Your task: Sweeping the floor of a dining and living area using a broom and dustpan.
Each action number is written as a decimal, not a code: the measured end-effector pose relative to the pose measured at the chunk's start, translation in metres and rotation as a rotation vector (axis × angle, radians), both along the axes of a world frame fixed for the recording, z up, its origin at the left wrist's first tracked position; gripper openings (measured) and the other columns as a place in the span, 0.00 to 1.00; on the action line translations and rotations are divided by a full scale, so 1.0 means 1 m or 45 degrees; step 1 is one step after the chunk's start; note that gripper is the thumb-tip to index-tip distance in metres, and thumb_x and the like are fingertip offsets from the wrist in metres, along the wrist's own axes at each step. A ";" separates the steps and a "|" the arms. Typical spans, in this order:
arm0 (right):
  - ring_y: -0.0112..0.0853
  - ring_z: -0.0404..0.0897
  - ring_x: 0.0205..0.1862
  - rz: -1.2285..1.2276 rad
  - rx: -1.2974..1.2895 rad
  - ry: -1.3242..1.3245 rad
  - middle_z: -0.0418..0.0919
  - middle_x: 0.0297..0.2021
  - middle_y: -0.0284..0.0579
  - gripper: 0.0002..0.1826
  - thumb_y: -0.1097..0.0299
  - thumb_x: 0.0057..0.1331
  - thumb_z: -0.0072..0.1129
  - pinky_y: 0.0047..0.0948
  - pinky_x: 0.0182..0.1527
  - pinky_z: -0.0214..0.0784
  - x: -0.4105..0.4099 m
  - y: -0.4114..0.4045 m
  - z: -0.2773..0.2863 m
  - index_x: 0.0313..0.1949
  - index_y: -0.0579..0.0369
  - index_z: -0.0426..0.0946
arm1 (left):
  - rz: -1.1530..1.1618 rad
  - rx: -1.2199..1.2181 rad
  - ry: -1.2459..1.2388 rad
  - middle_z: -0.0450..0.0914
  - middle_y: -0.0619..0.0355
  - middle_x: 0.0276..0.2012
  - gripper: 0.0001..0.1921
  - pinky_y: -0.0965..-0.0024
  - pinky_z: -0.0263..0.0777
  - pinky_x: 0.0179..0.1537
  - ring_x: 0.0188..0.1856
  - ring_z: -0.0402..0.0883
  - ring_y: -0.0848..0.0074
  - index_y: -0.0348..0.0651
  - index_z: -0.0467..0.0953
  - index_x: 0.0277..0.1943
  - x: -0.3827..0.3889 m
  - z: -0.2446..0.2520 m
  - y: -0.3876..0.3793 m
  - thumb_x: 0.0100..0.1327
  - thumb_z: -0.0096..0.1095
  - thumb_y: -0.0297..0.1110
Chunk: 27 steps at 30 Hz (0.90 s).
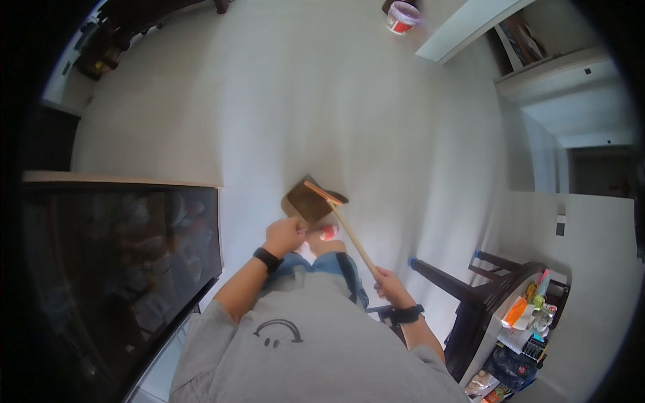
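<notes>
My right hand (392,288) grips the pale handle of a broom (355,239), whose narrow orange-brown head lies over a dustpan in front of my feet. The brown dustpan (311,206) is close to the floor, its grey edge pointing away from me. My left hand (284,236) is closed at the near end of the dustpan, where its handle would be; the grip itself is hidden by the fingers. Both wrists wear black bands. A red and white slipper (328,232) shows just below the dustpan.
A glossy dark cabinet or screen (126,262) stands close on my left. At the right is a dark wooden table (476,297) with legs and various goods on top. Pale floor (322,101) stretches ahead to a lined red and white bucket (402,19) near a doorway edge.
</notes>
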State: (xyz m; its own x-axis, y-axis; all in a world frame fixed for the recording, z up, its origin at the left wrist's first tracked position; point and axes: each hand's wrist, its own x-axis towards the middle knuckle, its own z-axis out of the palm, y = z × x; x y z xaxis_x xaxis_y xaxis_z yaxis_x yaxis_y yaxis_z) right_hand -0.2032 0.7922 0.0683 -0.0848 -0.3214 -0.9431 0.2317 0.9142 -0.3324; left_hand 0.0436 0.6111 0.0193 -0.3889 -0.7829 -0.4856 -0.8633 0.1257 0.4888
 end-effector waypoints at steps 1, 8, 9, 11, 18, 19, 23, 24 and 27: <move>0.16 0.58 0.13 -0.034 0.000 -0.006 0.62 0.16 0.29 0.17 0.60 0.62 0.47 0.15 0.15 0.52 0.003 -0.002 0.010 0.49 0.52 0.66 | -0.026 -0.019 0.010 0.78 0.55 0.24 0.09 0.62 0.69 0.31 0.30 0.76 0.60 0.48 0.76 0.27 0.007 -0.002 0.000 0.45 0.56 0.41; 0.17 0.60 0.11 0.009 -0.166 0.236 0.64 0.15 0.32 0.17 0.59 0.62 0.47 0.16 0.12 0.54 -0.011 -0.050 -0.019 0.49 0.50 0.67 | 0.144 0.019 0.124 0.78 0.55 0.23 0.10 0.64 0.70 0.31 0.28 0.77 0.63 0.45 0.76 0.30 0.045 0.018 0.019 0.41 0.55 0.35; 0.18 0.60 0.11 0.010 -0.212 0.284 0.64 0.15 0.32 0.17 0.59 0.62 0.47 0.16 0.12 0.54 -0.014 -0.067 -0.032 0.49 0.50 0.67 | 0.180 0.033 0.103 0.78 0.55 0.23 0.11 0.65 0.71 0.31 0.28 0.78 0.63 0.45 0.76 0.30 0.052 0.014 0.026 0.41 0.55 0.34; 0.20 0.63 0.10 0.053 -0.309 0.394 0.63 0.11 0.34 0.11 0.63 0.61 0.43 0.20 0.11 0.56 -0.018 -0.106 -0.058 0.38 0.54 0.70 | 0.227 0.046 0.079 0.78 0.55 0.23 0.11 0.65 0.71 0.31 0.28 0.78 0.63 0.45 0.77 0.30 0.062 0.008 0.031 0.41 0.55 0.34; 0.28 0.68 0.11 0.285 -0.431 0.694 0.66 0.11 0.38 0.09 0.63 0.57 0.43 0.29 0.13 0.61 -0.054 -0.203 -0.176 0.28 0.55 0.68 | 0.487 0.045 0.058 0.78 0.53 0.24 0.11 0.66 0.71 0.33 0.29 0.78 0.62 0.44 0.77 0.31 0.059 0.009 0.039 0.41 0.55 0.34; 0.28 0.68 0.11 0.299 -0.428 0.685 0.66 0.11 0.38 0.09 0.63 0.57 0.43 0.29 0.13 0.61 -0.053 -0.199 -0.177 0.28 0.55 0.68 | 0.523 0.055 0.061 0.78 0.53 0.24 0.12 0.66 0.71 0.33 0.29 0.78 0.62 0.44 0.77 0.31 0.060 0.008 0.038 0.42 0.55 0.34; 0.33 0.71 0.12 0.618 -0.480 0.825 0.69 0.12 0.45 0.09 0.65 0.58 0.42 0.33 0.15 0.64 -0.058 -0.115 -0.187 0.30 0.58 0.67 | 0.573 0.065 0.104 0.79 0.53 0.25 0.12 0.65 0.71 0.33 0.29 0.78 0.62 0.43 0.77 0.32 0.061 -0.005 0.041 0.42 0.56 0.35; 0.35 0.73 0.13 0.704 -0.356 0.775 0.70 0.13 0.46 0.08 0.66 0.58 0.43 0.33 0.15 0.65 -0.042 -0.090 -0.172 0.31 0.58 0.66 | 0.580 0.050 0.108 0.79 0.53 0.25 0.13 0.65 0.71 0.32 0.29 0.78 0.62 0.43 0.77 0.32 0.065 -0.014 0.048 0.42 0.56 0.37; 0.34 0.73 0.13 0.909 -0.379 0.810 0.70 0.13 0.45 0.22 0.68 0.55 0.49 0.30 0.15 0.64 -0.028 0.008 -0.156 0.51 0.60 0.63 | 0.504 0.017 0.087 0.79 0.54 0.24 0.13 0.64 0.71 0.32 0.29 0.78 0.62 0.43 0.77 0.32 0.062 -0.017 0.044 0.42 0.57 0.38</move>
